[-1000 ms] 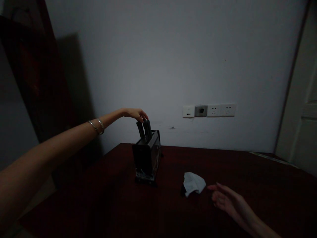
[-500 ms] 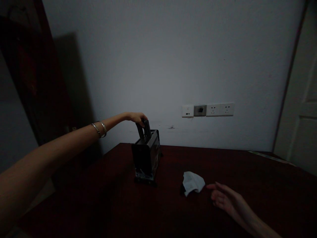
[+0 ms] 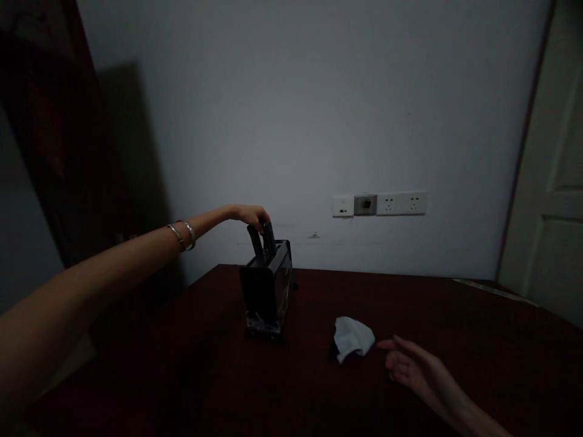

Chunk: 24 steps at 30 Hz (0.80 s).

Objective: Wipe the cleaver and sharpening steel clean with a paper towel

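Observation:
A dark knife block (image 3: 258, 297) stands upright on the dark red table, left of the middle. Two black handles rise from its slotted top. My left hand (image 3: 250, 213) is closed round the top of the right-hand one, a knife handle (image 3: 269, 238); any blade below is hidden in the block. The other black handle (image 3: 255, 241) leans beside it, just under my fingers. A crumpled white tissue (image 3: 353, 338) lies on the table to the right of the block. Close to its right edge my right hand (image 3: 412, 366) is held with the index finger stretched out and the others loosely curled, holding nothing.
The table (image 3: 387, 297) reaches back to a pale wall (image 3: 296, 121). Sockets and switches (image 3: 380, 204) are set in that wall. A white door (image 3: 546, 243) is at the right, and a dark red piece of furniture or door frame (image 3: 86, 158) is at the left.
The view has shifted slightly, moving everything a little to the left. My left hand stays on the knife handle, and my right hand stays beside the tissue.

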Tool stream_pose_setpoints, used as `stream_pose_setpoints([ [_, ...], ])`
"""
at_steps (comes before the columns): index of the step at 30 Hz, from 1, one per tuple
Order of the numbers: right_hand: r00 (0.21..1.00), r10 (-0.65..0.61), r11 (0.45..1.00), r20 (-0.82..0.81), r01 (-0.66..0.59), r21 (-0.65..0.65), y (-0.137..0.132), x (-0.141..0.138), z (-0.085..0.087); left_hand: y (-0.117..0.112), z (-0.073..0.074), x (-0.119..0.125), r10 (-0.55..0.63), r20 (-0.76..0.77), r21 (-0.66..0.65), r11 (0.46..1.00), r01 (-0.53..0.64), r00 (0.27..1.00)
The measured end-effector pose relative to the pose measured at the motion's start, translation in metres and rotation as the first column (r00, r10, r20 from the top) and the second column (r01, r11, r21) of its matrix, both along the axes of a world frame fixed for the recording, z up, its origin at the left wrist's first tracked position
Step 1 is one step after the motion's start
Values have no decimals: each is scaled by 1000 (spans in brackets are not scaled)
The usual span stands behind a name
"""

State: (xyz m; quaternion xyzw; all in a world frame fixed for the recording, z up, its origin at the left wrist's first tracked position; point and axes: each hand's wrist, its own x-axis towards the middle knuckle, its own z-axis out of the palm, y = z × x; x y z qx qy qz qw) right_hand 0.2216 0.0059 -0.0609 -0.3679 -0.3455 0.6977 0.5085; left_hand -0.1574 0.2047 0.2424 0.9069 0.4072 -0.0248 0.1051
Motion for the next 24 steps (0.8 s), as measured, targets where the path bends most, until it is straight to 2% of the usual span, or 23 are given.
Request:
stream_pose_setpoints([
  [6,1000,-8,1000,8,8,-3,0,1,-2,-1,16,3,2,10,1,1000,-2,1000],
  [11,1000,-14,1000,-4,14,-13,0,0,-1,-2,35,6,61,9,18,998,-61,998],
  [24,1000,-31,999,-3,31,-12,3,1,-4,-7,84,9,95,-18,42,995,-94,995],
])
